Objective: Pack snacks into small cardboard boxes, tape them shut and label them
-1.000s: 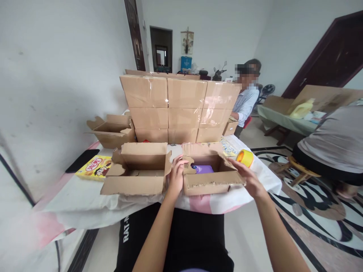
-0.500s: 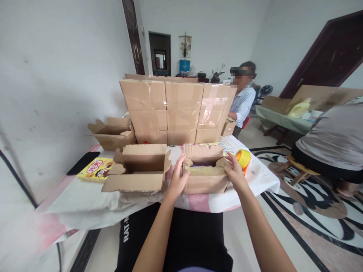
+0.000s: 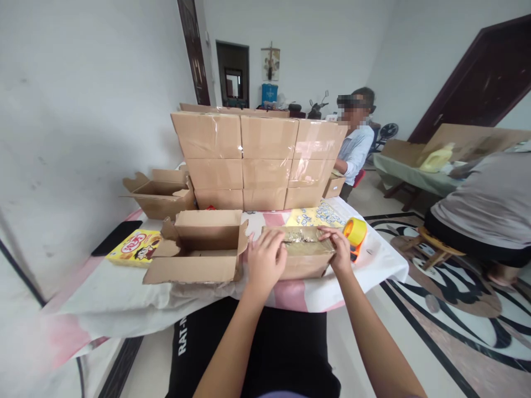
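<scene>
A small cardboard box (image 3: 305, 260) sits at the near edge of the table with its flaps folded down. My left hand (image 3: 265, 262) lies flat on the left part of its lid, fingers spread. My right hand (image 3: 338, 249) presses on the lid's right end, fingers curled over the flap. What is inside the box is hidden. A yellow tape roll (image 3: 357, 231) stands just right of my right hand. An open empty cardboard box (image 3: 203, 249) lies directly to the left.
A wall of taped cartons (image 3: 257, 160) stands at the table's back, another open box (image 3: 160, 190) at back left. A yellow snack box (image 3: 135, 247) and black phone (image 3: 116, 237) lie left. One seated person (image 3: 352, 149) is behind the cartons, another (image 3: 485, 210) on the right.
The box's flaps went from open, with a purple item showing inside, to folded shut. Both my hands moved from the box's sides onto its lid.
</scene>
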### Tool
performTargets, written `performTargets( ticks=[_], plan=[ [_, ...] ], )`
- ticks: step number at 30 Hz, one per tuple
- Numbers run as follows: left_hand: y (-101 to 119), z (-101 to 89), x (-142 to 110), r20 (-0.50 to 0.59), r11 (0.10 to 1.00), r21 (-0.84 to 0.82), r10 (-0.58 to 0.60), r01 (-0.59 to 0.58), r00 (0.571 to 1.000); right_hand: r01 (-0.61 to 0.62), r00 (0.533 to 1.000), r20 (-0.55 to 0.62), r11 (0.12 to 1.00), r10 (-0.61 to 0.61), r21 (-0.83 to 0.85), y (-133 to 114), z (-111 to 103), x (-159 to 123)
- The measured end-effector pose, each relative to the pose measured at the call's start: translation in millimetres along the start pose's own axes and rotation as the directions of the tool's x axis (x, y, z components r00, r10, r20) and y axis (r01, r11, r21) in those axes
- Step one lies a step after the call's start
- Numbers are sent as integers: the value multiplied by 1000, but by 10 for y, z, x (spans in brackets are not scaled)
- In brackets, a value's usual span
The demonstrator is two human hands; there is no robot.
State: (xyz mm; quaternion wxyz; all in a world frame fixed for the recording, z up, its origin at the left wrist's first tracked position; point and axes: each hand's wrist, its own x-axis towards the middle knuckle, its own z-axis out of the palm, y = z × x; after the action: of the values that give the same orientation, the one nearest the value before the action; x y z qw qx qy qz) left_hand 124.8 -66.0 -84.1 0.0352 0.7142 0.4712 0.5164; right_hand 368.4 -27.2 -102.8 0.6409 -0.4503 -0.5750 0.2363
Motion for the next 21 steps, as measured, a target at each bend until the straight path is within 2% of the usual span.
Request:
performTargets(
  ticks=[1, 3, 6, 10, 15, 18, 20, 21],
  plan=[
    [54, 1, 2, 63, 999, 28, 15, -16, 998, 4, 1000, 9, 1000, -4, -10, -8, -5, -12],
    [157, 24, -8, 133, 996, 89, -28, 17, 991, 10, 999, 35, 1000, -9, -29, -28, -19, -14],
    [287, 101, -47, 156, 983, 176, -84, 56, 984, 17, 998, 66, 998, -14, -54, -53, -42, 6],
    [373, 196, -61, 194, 962, 273, -83, 27, 977, 48, 996, 86, 994, -40, -93, -96, -45, 21],
    [254, 227, 45, 249, 981, 183, 23, -71, 968, 71, 997, -9, 993, -72, -90, -129, 162, 7],
    [106, 243, 86, 242, 981, 168, 50, -92, 969, 64, 998, -3, 994, -64, -84, -52, 310, 65],
    [24, 258, 77, 191, 973, 202, 69, -108, 979, 76, 997, -9, 995, -77, -63, 46, 284, 190],
    [-5, 262, 64, 158, 967, 224, 86, -121, 984, 94, 994, -52, 994, -97, -58, 102, 214, 288]
  ],
)
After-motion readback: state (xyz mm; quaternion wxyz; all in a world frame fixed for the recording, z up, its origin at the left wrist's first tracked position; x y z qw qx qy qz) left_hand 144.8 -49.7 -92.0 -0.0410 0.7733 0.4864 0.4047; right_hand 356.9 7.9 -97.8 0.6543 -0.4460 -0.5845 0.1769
